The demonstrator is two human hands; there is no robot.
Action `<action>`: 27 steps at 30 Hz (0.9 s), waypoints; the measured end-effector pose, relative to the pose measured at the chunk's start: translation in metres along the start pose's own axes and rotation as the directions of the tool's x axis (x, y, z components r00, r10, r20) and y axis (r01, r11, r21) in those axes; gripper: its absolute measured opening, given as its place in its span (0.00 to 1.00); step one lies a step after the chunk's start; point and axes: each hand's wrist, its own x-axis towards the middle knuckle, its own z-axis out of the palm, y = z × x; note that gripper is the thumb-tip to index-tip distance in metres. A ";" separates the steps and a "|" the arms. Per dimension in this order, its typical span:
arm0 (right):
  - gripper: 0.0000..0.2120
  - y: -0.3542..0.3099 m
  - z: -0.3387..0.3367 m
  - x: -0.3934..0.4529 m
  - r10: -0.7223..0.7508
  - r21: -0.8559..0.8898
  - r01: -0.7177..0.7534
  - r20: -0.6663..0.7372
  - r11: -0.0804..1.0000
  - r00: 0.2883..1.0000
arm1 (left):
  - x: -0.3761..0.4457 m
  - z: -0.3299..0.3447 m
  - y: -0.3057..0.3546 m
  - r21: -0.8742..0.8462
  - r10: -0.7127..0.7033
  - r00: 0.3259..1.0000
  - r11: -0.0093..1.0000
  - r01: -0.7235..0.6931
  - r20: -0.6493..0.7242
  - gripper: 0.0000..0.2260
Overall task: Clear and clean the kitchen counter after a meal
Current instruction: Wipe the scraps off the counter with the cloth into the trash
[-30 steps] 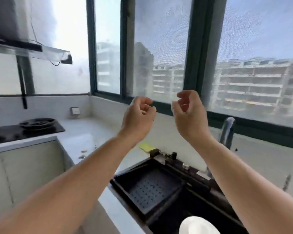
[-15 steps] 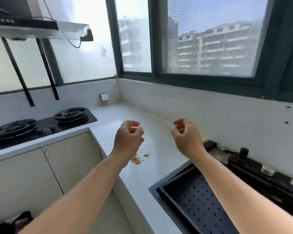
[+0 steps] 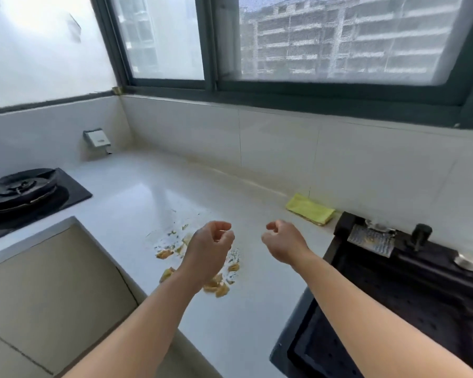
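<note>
Nearest, at 6 o'clock, two bare forearms rise into view from the bottom edge. At 5 o'clock the black sink (image 3: pixel 410 317) cuts into the white counter (image 3: pixel 137 203); its left rim runs just under the right forearm, and a perforated black tray sits inside it. At 7 o'clock the counter's front edge turns a corner above beige cabinet doors (image 3: pixel 47 290).

A little further, around the centre, both hands hover above the counter with nothing in them. The left hand (image 3: pixel 209 251) has its fingers curled in toward the palm, clenched loosely on air; the right hand (image 3: pixel 283 245) is curled the same way, thumb and fingertips drawn together. They sit near each other with a gap between.

Under and around the left hand lie the food scraps (image 3: pixel 220 289), yellowish bits with small green flecks, scattered over the counter from 8 o'clock of the hand round to below the wrist.

Beyond the hands the counter is bare white surface running back to the corner at 11 o'clock. At 2 o'clock a folded yellow cloth (image 3: pixel 309 208) lies against the tiled wall, just beside the sink's back left corner. At 9 o'clock a black gas stove (image 3: pixel 25 192) is set into the counter, well apart from the scraps. Farthest, a wall socket (image 3: pixel 97 138) at 11 o'clock and the dark-framed window (image 3: pixel 210 50) at 12.
</note>
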 end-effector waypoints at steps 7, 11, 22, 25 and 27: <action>0.22 0.039 0.015 0.052 0.195 -0.133 -0.201 -0.057 0.971 0.979 | 0.073 -0.004 -0.036 0.063 -0.024 0.988 0.998 0.015 0.150 0.09; 0.24 0.061 0.020 0.103 0.184 -0.259 -0.212 -0.129 0.942 0.975 | 0.114 0.001 -0.050 0.128 0.009 0.985 0.991 -0.031 0.170 0.09; 0.24 0.119 0.005 0.217 0.228 -0.505 -0.341 -0.273 0.793 0.935 | 0.205 0.001 -0.095 0.161 -0.057 0.991 0.986 0.037 0.123 0.07; 0.21 0.116 0.013 0.220 0.180 -0.505 -0.325 -0.315 0.800 0.932 | 0.215 0.005 -0.101 0.116 -0.083 0.989 0.991 0.069 0.120 0.09; 0.19 0.103 0.027 0.216 0.172 -0.457 -0.312 -0.322 0.833 0.931 | 0.218 0.008 -0.102 0.086 -0.095 0.989 0.993 0.085 0.116 0.10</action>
